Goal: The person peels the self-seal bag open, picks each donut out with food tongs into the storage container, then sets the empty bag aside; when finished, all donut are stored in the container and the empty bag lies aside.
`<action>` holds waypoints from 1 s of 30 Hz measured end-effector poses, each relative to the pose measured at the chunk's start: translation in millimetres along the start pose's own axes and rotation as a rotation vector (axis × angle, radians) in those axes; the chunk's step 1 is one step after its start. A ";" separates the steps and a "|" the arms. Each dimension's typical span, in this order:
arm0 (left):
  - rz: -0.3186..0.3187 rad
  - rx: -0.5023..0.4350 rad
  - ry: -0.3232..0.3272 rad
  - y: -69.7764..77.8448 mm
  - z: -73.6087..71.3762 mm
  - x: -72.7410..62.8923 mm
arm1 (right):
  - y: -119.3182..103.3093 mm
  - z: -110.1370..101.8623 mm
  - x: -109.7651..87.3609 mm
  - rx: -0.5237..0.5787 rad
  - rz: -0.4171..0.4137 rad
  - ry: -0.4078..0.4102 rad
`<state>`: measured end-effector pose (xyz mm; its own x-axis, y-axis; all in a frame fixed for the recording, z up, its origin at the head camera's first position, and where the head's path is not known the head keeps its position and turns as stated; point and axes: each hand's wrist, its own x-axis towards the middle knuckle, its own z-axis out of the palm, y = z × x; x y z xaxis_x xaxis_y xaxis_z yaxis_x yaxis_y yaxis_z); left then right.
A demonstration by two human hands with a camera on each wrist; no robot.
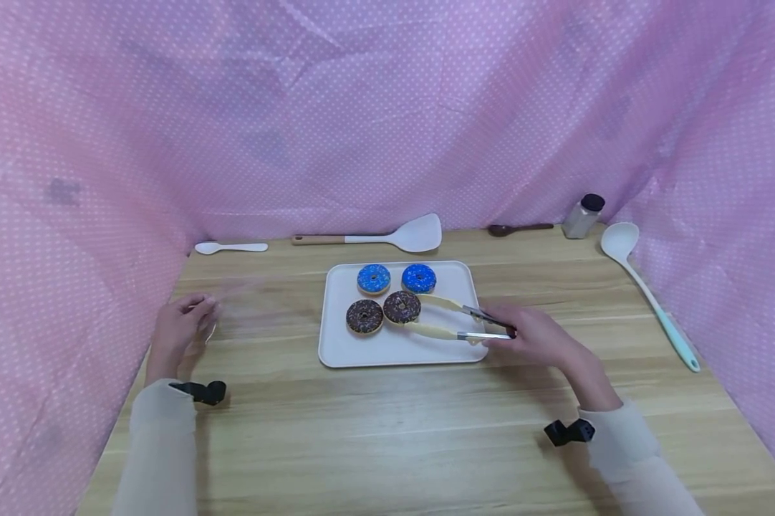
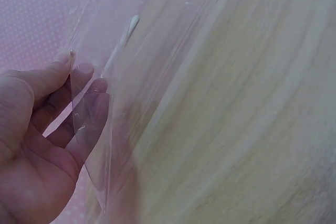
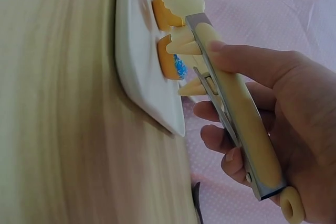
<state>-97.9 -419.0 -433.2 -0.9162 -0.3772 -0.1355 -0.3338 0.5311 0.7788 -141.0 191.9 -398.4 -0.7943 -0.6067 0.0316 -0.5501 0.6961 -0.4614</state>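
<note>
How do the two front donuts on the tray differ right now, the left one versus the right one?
The right chocolate donut sits between the tips of the tongs held by the right hand; the left chocolate donut lies free, with nothing touching it. The right one sits slightly farther back on the tray. Both are brown-iced with sprinkles and lie flat.

Donuts on a tray, and tongs at one of them

The right hand holds tongs around a brown donut on the white tray. Another brown donut and two blue donuts sit there too. The left hand holds a clear bag on the wood table. Spoons, a spatula and a jar lie by the pink cloth.
</note>
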 end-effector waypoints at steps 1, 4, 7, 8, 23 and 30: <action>-0.003 0.004 -0.001 0.4 -0.2 0.0 | 0.4 0.9 -1.5 0.000 0.006 -0.004; -0.011 0.012 -0.007 1.5 -0.5 -0.4 | 2.6 4.4 -4.6 -0.003 0.024 -0.016; -0.018 0.019 -0.012 2.3 -0.6 -0.7 | 6.2 8.4 -6.0 -0.011 0.046 -0.022; -0.021 0.018 -0.015 2.6 -0.6 -0.9 | 7.4 9.6 -6.4 -0.014 0.054 -0.024; 0.003 0.058 -0.041 3.2 -0.4 -2.5 | 19.5 -5.3 -18.0 0.204 0.199 0.100; 0.041 0.239 -0.082 10.0 0.1 -6.7 | 33.0 1.5 -17.2 0.234 0.367 0.338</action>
<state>-95.1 -411.1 -424.6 -0.9416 -0.2944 -0.1634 -0.3302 0.7128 0.6188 -145.0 224.7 -415.5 -0.9831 -0.1559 0.0964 -0.1794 0.7113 -0.6796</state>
